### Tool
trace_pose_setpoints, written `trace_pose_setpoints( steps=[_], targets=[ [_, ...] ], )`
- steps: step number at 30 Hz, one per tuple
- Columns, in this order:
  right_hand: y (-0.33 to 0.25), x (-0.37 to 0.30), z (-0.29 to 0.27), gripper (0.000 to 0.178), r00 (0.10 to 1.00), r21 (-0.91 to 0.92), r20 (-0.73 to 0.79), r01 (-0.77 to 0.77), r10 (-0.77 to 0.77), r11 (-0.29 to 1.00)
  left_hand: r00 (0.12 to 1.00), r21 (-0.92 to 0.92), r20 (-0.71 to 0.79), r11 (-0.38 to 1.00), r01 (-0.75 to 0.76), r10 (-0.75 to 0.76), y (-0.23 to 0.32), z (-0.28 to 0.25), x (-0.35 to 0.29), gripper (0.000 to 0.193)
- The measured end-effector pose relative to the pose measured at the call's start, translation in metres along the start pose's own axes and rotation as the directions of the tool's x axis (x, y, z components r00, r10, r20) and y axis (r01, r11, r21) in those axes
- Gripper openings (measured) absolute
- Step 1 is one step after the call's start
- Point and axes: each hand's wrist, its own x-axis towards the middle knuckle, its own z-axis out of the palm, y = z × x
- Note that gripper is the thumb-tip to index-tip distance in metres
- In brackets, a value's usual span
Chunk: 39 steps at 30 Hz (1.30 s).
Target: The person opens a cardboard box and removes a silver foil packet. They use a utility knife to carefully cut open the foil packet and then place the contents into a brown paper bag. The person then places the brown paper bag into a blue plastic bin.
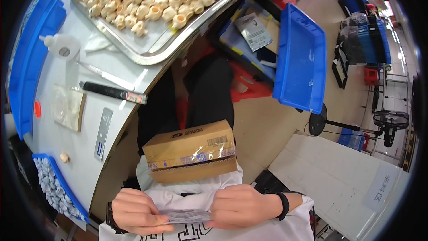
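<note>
Close to my body, my left hand [137,212] and my right hand [240,205] hold the two ends of a thin, clear plastic strip [189,215] with some faint print. It is stretched between them; whether it is a bag or a film I cannot tell. The fingers of both hands are closed on it. Just beyond them, a brown cardboard box [191,139] rests on my lap, with clear printed tape along its side and a barcode label.
At the left, the white table [113,58] carries a metal tray [147,58] of cream-coloured parts, a squeeze bottle [62,46], a black-handled tool [111,92], a steel ruler [104,134] and a blue bin [67,189] of grey parts. A blue tray [303,58] and a floor fan [390,122] stand right.
</note>
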Motion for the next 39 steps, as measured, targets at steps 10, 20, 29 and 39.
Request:
trace_pose_setpoints(
  steps=[10, 20, 29, 39],
  targets=[
    [0.021, -0.018, 0.010, 0.012, 0.977, -0.050, -0.139, -0.168, 0.160, 0.984, 0.915, 0.062, -0.087, 0.914, 0.400, -0.394, -0.026, 0.002, 0.008, 0.063],
    [0.063, -0.051, 0.029, 0.022, 0.562, 0.025, -0.542, -0.733, 0.625, 0.680, 0.675, -0.026, -0.206, 0.694, 0.720, -0.708, -0.098, 0.029, -0.051, 0.096],
    [0.092, -0.064, 0.057, 0.072, 0.528, 0.251, -0.467, -0.690, 0.709, 0.679, 0.682, -0.429, 0.043, 0.602, 0.673, -0.730, -0.110, 0.029, -0.060, 0.082],
    [0.064, -0.097, 0.017, 0.098, 0.642, 0.692, -0.217, -0.430, 0.736, 0.579, 0.635, -0.568, -0.248, 0.641, 0.516, -0.731, -0.069, 0.054, -0.011, 0.087]
  ],
)
